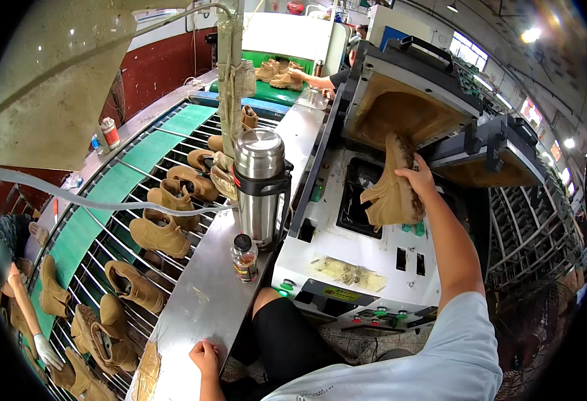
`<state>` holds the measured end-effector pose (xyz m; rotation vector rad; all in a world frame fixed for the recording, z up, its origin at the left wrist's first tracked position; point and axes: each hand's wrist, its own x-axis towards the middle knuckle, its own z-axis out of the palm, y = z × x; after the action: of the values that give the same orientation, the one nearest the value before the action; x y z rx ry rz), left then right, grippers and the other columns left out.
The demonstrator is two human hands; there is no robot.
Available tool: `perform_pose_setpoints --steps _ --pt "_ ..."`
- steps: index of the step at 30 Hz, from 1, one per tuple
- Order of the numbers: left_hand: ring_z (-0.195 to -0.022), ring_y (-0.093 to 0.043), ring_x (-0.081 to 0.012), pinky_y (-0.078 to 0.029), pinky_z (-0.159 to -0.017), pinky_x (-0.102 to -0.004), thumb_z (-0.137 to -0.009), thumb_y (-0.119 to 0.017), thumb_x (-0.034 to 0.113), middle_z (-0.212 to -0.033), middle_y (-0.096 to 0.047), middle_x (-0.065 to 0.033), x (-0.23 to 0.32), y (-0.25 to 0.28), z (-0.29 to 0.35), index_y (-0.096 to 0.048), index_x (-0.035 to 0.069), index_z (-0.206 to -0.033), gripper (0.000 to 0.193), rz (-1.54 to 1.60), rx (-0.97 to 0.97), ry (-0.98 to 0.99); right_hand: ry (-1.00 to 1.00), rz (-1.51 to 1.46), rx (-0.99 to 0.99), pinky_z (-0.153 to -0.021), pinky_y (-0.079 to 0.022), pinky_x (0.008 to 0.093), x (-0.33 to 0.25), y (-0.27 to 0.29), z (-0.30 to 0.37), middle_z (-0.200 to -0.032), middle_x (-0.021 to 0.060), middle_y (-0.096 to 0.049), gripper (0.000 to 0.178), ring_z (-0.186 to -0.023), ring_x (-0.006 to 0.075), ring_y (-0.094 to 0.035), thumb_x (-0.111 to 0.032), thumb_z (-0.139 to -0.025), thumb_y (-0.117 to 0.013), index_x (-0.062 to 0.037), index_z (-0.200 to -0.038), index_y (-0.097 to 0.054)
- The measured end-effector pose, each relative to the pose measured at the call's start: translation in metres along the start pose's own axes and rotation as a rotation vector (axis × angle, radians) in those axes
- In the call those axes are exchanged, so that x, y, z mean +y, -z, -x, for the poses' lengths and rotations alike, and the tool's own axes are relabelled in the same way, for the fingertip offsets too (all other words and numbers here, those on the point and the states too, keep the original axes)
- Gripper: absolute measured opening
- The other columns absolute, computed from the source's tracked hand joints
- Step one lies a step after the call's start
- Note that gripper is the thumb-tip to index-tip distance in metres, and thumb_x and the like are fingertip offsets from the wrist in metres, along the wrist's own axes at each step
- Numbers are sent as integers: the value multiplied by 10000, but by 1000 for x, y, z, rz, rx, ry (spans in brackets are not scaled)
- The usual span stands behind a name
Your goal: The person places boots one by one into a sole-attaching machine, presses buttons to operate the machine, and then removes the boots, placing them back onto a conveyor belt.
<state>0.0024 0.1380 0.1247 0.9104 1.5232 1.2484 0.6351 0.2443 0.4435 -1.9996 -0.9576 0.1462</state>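
Observation:
My right hand [419, 178] grips a tan boot [390, 184] by its sole, holding it tilted with the toe up and the ankle opening down. The boot is in front of the tan-lined underside of a raised lid [407, 100], above the dark recess [360, 194] in a white machine top. My left hand [204, 359] lies on the metal ledge [193, 304] at my left, its fingers curled in and nothing seen in them.
A steel flask [260, 187] and a small dark-capped bottle [244, 258] stand on the ledge. Several tan boots [160, 234] fill a roller conveyor [123, 234]. A co-worker's gloved hand [48, 352] touches boots at lower left; another person's arm [317, 81] reaches boots at the back.

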Motion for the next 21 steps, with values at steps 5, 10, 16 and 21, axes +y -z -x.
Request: perform_pose_setpoints --steps 5,10,16,21 --pt "-436 -479 -92 -375 -429 -244 -895 -548 124 -481 -529 -51 -11 -5 -2 -557 -40 -571 363 -37 71 -106 -215 371 41 -975 -417 361 -10 -49 -57 -1292 206 -524 968 -1158 324 -532 -349 -547 -791 -48 -1381 -404" --pt "-429 -469 -87 -364 -420 -239 -889 -548 100 -475 -522 -46 -24 -4 -1 -551 -43 -563 356 -319 92 -350 -280 498 -29 -1014 -390 334 29 -84 -87 -1384 203 -419 1026 -1245 305 -457 -426 -557 -760 -41 -1408 -336" --pt "-429 -472 -93 -378 -420 -230 -877 -541 56 -501 -535 -52 -25 -4 -2 -545 -50 -591 306 -277 94 -339 -264 543 -183 -1034 -373 315 -6 -102 -54 -1381 213 -432 1036 -1257 302 -453 -465 -571 -753 -17 -1403 -328" --pt "-441 -492 -103 -390 -417 -222 -857 -533 10 -552 -557 -69 4 -13 0 -544 -58 -675 195 103 79 -51 -281 571 -92 -1010 -395 340 27 -107 -67 -1352 194 -469 915 -1223 307 -482 -449 -565 -769 -36 -1317 -449"
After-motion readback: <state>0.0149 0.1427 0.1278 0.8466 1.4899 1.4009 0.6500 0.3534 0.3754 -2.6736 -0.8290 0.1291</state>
